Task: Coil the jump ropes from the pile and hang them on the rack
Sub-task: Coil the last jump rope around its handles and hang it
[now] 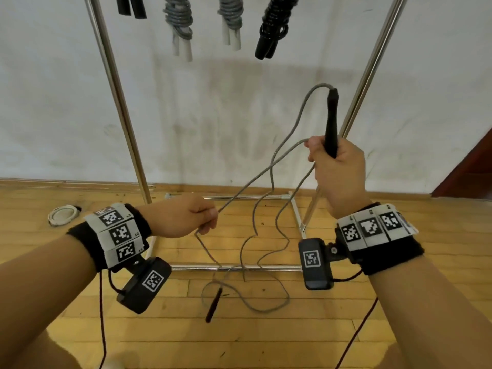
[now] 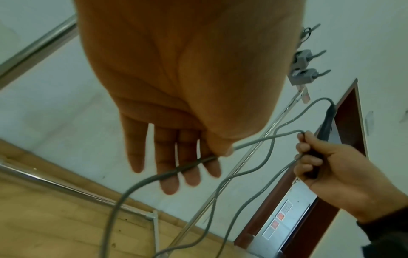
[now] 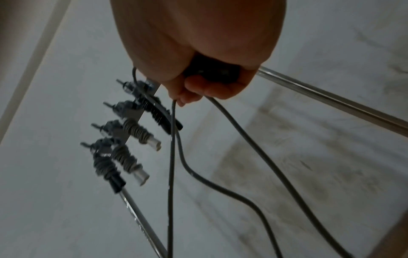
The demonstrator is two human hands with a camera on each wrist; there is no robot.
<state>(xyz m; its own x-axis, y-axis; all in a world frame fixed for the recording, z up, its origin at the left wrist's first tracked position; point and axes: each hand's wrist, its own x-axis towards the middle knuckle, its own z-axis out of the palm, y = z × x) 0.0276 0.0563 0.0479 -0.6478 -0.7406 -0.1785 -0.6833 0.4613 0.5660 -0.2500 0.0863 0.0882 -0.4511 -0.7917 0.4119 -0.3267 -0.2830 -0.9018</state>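
My right hand (image 1: pixel 327 153) grips a black handle (image 1: pixel 331 121) upright, together with loops of the grey jump rope (image 1: pixel 271 166). The handle's butt (image 3: pixel 212 71) shows in my fist (image 3: pixel 198 90), and rope strands (image 3: pixel 220 186) hang below it. My left hand (image 1: pixel 207 219), lower and to the left, pinches the same rope. In the left wrist view the thumb (image 2: pixel 220 155) presses the rope (image 2: pixel 123 192) against the fingers. The rope's other handle (image 1: pixel 213 304) lies on the wooden floor. Several coiled ropes (image 1: pixel 178 20) hang at the top of the rack (image 1: pixel 119 102).
The rack's base bars (image 1: pixel 234 267) lie on the floor under the slack rope. A white round object (image 1: pixel 64 214) sits on the floor at the left by the wall. A red-brown door (image 1: pixel 468 171) is at the right. Coiled ropes (image 3: pixel 137 132) hang on hooks.
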